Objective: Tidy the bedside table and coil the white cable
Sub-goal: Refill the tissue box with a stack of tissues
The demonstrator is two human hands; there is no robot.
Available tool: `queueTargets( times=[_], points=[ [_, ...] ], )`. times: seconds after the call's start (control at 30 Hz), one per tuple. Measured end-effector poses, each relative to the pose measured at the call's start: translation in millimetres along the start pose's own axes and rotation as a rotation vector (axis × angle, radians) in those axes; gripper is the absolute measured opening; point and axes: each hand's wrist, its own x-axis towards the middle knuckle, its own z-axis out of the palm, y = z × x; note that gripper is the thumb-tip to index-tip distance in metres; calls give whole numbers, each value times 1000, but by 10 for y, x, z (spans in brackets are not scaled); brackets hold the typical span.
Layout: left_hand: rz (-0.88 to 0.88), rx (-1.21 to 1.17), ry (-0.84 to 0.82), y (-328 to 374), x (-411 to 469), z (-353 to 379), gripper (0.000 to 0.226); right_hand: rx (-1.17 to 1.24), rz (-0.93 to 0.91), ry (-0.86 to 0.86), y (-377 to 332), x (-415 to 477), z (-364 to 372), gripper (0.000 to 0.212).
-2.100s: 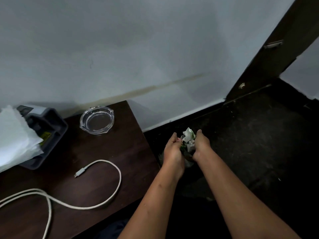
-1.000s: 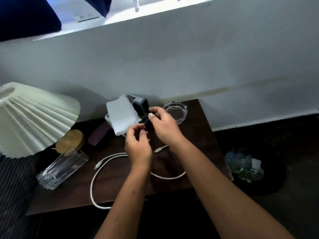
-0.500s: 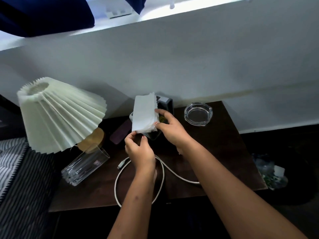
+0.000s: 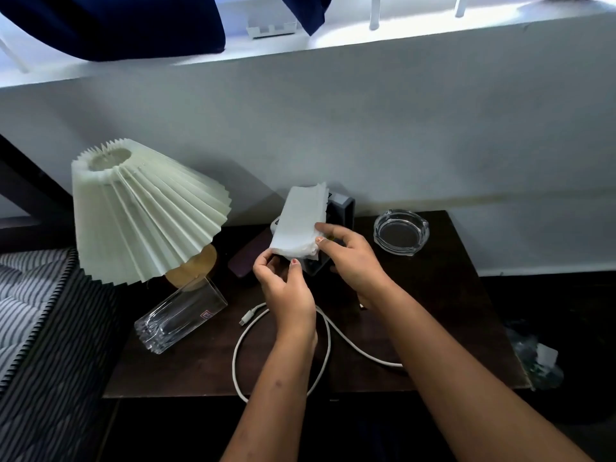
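A stack of white paper napkins (image 4: 300, 221) stands up out of a grey holder (image 4: 341, 211) at the back of the dark wooden bedside table (image 4: 450, 311). My right hand (image 4: 350, 258) pinches the napkins' lower right edge between thumb and fingers. My left hand (image 4: 286, 288) is at their lower left corner, fingers curled under it. The white cable (image 4: 240, 348) lies in a loose loop on the table beneath my forearms, its plug end (image 4: 246, 320) free to the left.
A pleated cream lamp (image 4: 140, 215) stands at the left, with a clear glass tumbler (image 4: 180, 318) lying on its side before it. A glass ashtray (image 4: 400, 231) sits at the back right. A dark flat object (image 4: 245, 261) lies behind my left hand. Striped bedding (image 4: 33, 328) borders the left; a bin with rubbish (image 4: 540, 358) is on the floor at right.
The view has swung left from the floor bin to the table. Both hands moved from the rubbish to the napkin stack and now grip its lower edge.
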Motion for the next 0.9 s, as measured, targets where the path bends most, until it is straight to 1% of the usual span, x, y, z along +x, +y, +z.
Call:
queueTargets(
  times=[0.1,0.17,0.2,0.27,0.33,0.47,0.53,0.57,0.6,0.73,0.8,0.9],
  points=[
    [20,-15,-5,12,-16,15,36,139,25,87,-40,14,-68,15],
    [19,-28,-62,17,-33,46,34,181,12,185,-59,30,-164,7],
    [13,-24,-105,23,-58,66,32,187,3,235,-63,41,-226,6],
    [11,11,-182,36,-124,125,32,197,-21,317,-63,73,-382,10],
    [28,57,-217,35,-182,177,35,168,-39,397,-51,117,-574,17],
    [58,142,-171,34,-200,208,32,95,-13,613,43,209,-996,27],
    [40,153,-156,28,-174,207,30,70,51,727,148,239,-1138,30],
    [36,153,-155,19,-161,205,29,50,89,754,203,249,-1168,31],
    [44,165,-153,8,-149,206,29,30,122,747,256,260,-1177,32],
    [80,264,-157,-44,-112,196,31,-48,210,541,349,271,-1067,43],
    [97,293,-168,-69,-66,191,33,-245,206,532,327,275,-1018,46],
    [185,356,-158,-82,3,176,36,-609,167,555,274,256,-925,44]
  ],
)
